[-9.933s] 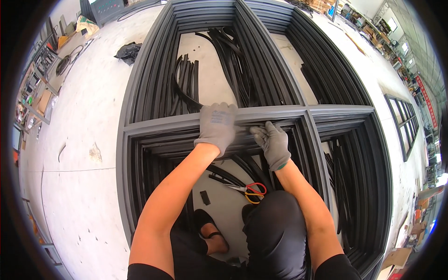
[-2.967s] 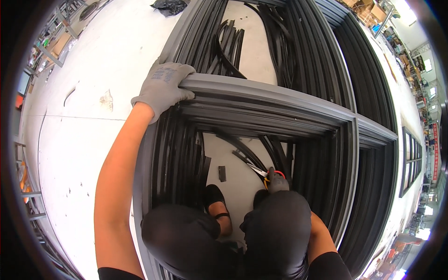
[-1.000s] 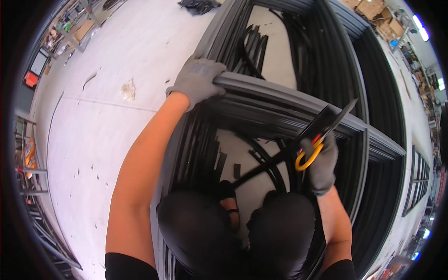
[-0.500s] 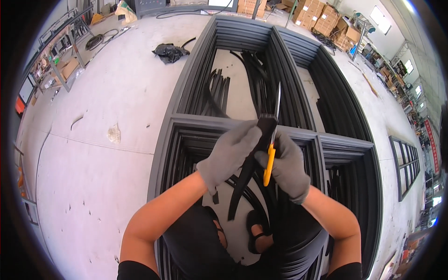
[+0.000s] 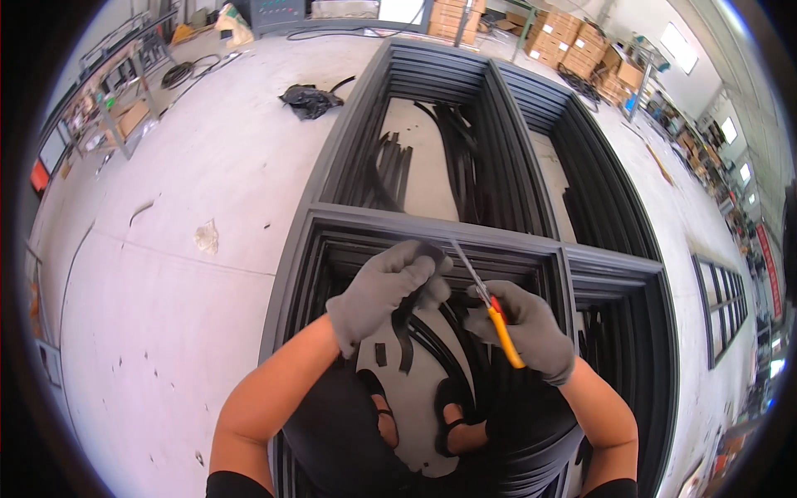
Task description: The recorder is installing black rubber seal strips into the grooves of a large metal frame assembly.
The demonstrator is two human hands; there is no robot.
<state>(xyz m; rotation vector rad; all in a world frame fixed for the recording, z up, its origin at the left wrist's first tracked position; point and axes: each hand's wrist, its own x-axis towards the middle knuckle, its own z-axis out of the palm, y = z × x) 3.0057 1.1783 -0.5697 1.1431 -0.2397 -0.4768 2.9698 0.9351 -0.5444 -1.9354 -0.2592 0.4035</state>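
Grey knit gloves cover both hands. Left hand [image 5: 383,286] pinches the upper end of a black rubber strip [image 5: 404,325], fingers pressed together on it, and holds it up just in front of the frame's cross rail [image 5: 432,236]. Right hand [image 5: 529,328] is wrapped around the yellow handles of the scissors [image 5: 491,309]; their blades point up and left toward the pinched end of the strip. Whether the blades are parted cannot be told.

Progress, as judged: the strip hangs loose and is not seated along any rail, so trimming appears to be in hand and fitting is not yet done. More black strips [image 5: 455,162] lie unused on the floor inside the far opening.

Clearance: the person sits inside one bay of the stacked dark frames [image 5: 618,286], with rails close on the left, front and right. Open concrete floor [image 5: 166,282] lies left of the frames. A black bundle [image 5: 309,100] lies well apart, and cartons [image 5: 573,41] stand far off.
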